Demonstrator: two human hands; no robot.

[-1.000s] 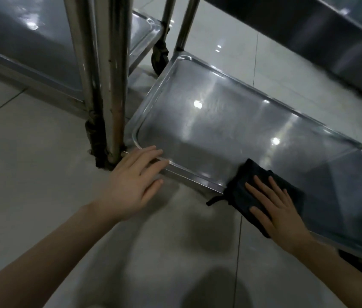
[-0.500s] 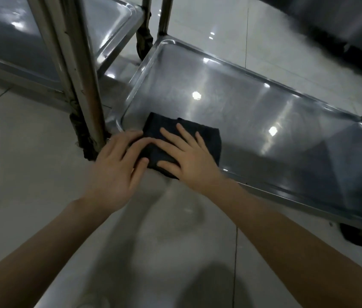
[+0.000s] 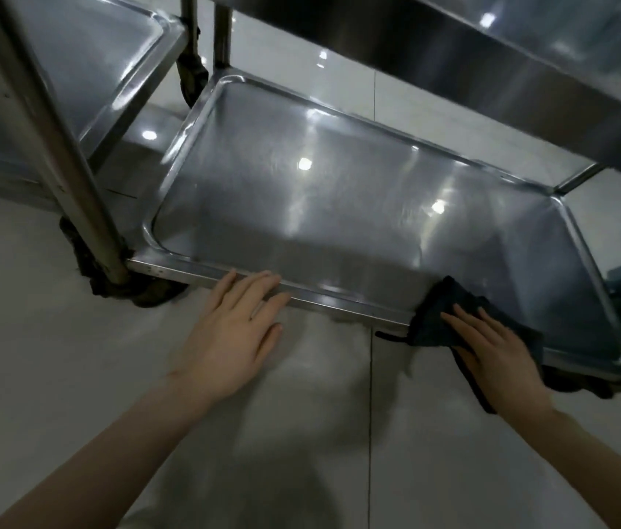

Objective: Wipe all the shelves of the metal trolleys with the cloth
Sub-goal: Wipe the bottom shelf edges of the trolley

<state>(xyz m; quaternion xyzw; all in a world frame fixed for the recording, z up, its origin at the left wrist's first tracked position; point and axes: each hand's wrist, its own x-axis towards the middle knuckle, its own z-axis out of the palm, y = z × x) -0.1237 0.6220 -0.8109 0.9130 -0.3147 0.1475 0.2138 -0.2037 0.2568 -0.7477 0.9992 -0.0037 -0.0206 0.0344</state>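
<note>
Bottom shelf (image 3: 301, 223) of the right trolley fills the mid view, shiny w/ ceiling-light reflections. Dark cloth (image 3: 438, 315) sits at the shelf's near right part, draped over the near rim (image 3: 339, 303), part hanging toward the floor (image 3: 53, 376). Right hand (image 3: 499, 357) lies flat on the cloth, fingers (image 3: 457, 324) straight and slightly spread, pressing it down, not curled round it. Left hand (image 3: 228, 334) is well left of the cloth, palm down, fingers straight and close together, tips resting on the near rim, holding nothing. Upright post (image 3: 57, 147) stands at the shelf's near left corner, w/ a dark caster (image 3: 137, 292) below it. 2nd trolley's shelf (image 3: 83, 63) is far left. An upper shelf (image 3: 530, 70) crosses top right.
</note>
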